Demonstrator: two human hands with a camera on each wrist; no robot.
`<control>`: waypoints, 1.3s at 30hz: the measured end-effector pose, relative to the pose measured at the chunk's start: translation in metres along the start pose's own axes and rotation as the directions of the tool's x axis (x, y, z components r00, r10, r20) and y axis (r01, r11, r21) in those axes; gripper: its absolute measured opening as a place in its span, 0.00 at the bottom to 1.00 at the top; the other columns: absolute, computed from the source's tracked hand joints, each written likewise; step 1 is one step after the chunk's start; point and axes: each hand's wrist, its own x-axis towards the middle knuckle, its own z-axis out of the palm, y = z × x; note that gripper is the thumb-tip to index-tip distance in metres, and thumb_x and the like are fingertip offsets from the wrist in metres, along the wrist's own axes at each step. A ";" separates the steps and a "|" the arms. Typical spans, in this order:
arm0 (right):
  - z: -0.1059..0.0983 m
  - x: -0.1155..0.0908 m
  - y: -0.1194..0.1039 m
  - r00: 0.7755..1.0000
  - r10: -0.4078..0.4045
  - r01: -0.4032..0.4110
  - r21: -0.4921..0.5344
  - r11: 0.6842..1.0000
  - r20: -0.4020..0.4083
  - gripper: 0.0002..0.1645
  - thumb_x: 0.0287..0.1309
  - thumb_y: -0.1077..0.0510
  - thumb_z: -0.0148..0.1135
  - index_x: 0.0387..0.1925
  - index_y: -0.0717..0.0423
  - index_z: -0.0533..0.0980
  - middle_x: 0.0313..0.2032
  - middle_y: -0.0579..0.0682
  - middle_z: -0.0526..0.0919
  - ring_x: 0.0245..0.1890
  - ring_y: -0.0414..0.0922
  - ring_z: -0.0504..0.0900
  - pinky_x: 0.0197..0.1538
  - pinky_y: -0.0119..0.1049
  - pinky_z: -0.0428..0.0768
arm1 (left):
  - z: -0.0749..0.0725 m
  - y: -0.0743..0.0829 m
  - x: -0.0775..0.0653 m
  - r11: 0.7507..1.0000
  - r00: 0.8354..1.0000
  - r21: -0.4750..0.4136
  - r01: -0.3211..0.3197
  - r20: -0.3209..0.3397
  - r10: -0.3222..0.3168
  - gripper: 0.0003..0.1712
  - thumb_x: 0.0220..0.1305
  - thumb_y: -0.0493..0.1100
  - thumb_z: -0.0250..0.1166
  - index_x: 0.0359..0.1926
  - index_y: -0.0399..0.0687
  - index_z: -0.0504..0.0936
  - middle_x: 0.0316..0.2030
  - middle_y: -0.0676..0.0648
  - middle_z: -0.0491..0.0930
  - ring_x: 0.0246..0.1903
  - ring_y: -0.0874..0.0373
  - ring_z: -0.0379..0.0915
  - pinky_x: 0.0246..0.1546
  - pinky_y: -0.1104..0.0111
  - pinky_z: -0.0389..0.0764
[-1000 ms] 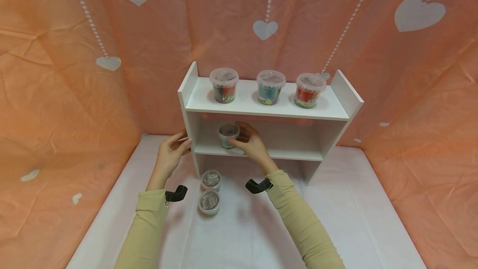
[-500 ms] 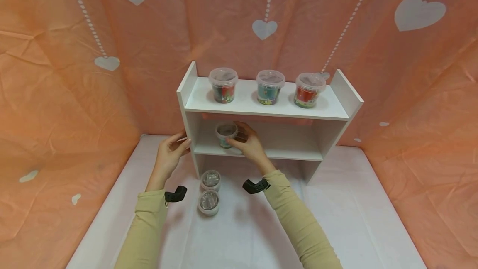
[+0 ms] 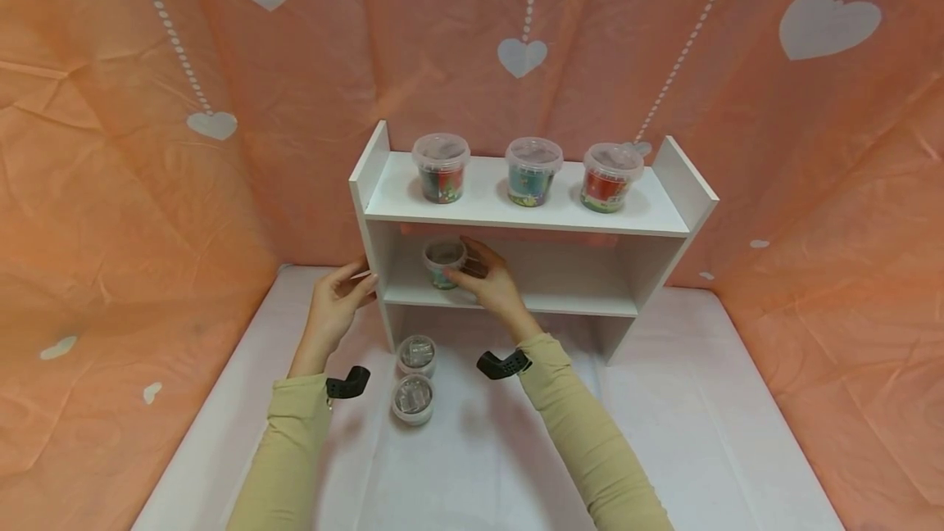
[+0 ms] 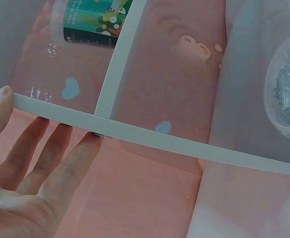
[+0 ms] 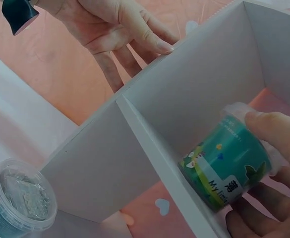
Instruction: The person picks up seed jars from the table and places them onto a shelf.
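My right hand (image 3: 492, 281) grips a small lidded plastic tub (image 5: 226, 161) with a turquoise label, thumb on one side and fingers on the other. This tub stands at the left part of the lower shelf (image 3: 575, 289) of a white shelf unit. My left hand (image 3: 335, 306) is at the unit's left side panel (image 4: 159, 139). Its thumb (image 5: 162, 47) touches the front edge, while the straight fingers (image 4: 68, 173) meet the outer face. In the left wrist view the held tub (image 4: 95, 22) shows only partly.
Three lidded tubs, one red-and-dark (image 3: 442, 179), one blue (image 3: 533, 179) and one red (image 3: 610, 187), line the top shelf (image 3: 479, 211). Two more tubs, one nearer (image 3: 413, 400) and one farther (image 3: 416, 355), stand on the white table before the unit's left leg. Orange cloth (image 3: 442, 39) hangs behind.
My right hand has shifted the tub slightly left along the lower shelf, closer to the left side panel. My left hand stays in place.
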 end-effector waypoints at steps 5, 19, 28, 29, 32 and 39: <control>-0.003 -0.005 0.004 1.000 0.013 -0.011 0.054 0.998 -0.027 0.39 0.57 0.69 0.65 0.69 0.64 0.60 0.60 0.67 0.68 0.60 0.60 0.70 0.60 0.44 0.74 | 0.001 -0.001 0.000 1.000 1.000 -0.004 0.000 -0.007 0.000 0.27 0.67 0.37 0.61 0.64 0.32 0.69 0.58 0.32 0.70 0.46 0.65 0.76 0.47 0.64 0.80; -0.016 -0.030 -0.018 0.991 -0.129 0.132 0.082 0.988 -0.042 0.37 0.56 0.73 0.62 0.66 0.73 0.60 0.60 0.74 0.66 0.61 0.68 0.64 0.65 0.58 0.63 | 0.000 -0.005 0.003 1.000 1.000 -0.017 -0.015 -0.004 0.015 0.26 0.67 0.35 0.60 0.64 0.31 0.69 0.56 0.36 0.72 0.46 0.65 0.76 0.48 0.61 0.80; -0.024 -0.048 -0.009 0.992 -0.127 0.127 0.132 0.983 -0.008 0.38 0.55 0.75 0.62 0.67 0.70 0.59 0.63 0.70 0.65 0.64 0.63 0.63 0.67 0.54 0.60 | -0.001 -0.004 0.002 1.000 1.000 -0.018 -0.001 -0.002 0.001 0.26 0.67 0.34 0.60 0.65 0.34 0.69 0.58 0.33 0.70 0.46 0.64 0.76 0.49 0.57 0.78; -0.025 -0.050 -0.006 0.992 -0.127 0.126 0.140 0.982 -0.002 0.38 0.55 0.75 0.62 0.67 0.70 0.60 0.63 0.69 0.65 0.64 0.62 0.63 0.68 0.53 0.61 | -0.001 -0.004 0.001 1.000 1.000 -0.013 0.000 -0.002 0.000 0.26 0.67 0.35 0.60 0.65 0.34 0.68 0.58 0.33 0.70 0.46 0.64 0.76 0.49 0.58 0.78; -0.024 -0.055 0.002 0.990 -0.138 0.133 0.167 0.977 0.020 0.38 0.54 0.75 0.64 0.66 0.68 0.61 0.62 0.69 0.65 0.64 0.59 0.64 0.68 0.51 0.61 | -0.001 -0.002 0.000 1.000 1.000 -0.002 -0.002 -0.005 0.002 0.26 0.67 0.36 0.60 0.65 0.34 0.69 0.58 0.34 0.70 0.46 0.64 0.76 0.48 0.60 0.79; -0.017 -0.069 0.017 0.967 -0.235 0.217 0.166 0.962 0.096 0.39 0.52 0.74 0.66 0.65 0.66 0.63 0.61 0.67 0.67 0.63 0.57 0.66 0.65 0.56 0.62 | 0.001 0.006 -0.001 1.000 1.000 -0.011 0.002 0.005 -0.002 0.26 0.67 0.34 0.60 0.64 0.33 0.69 0.58 0.32 0.70 0.46 0.62 0.76 0.49 0.55 0.77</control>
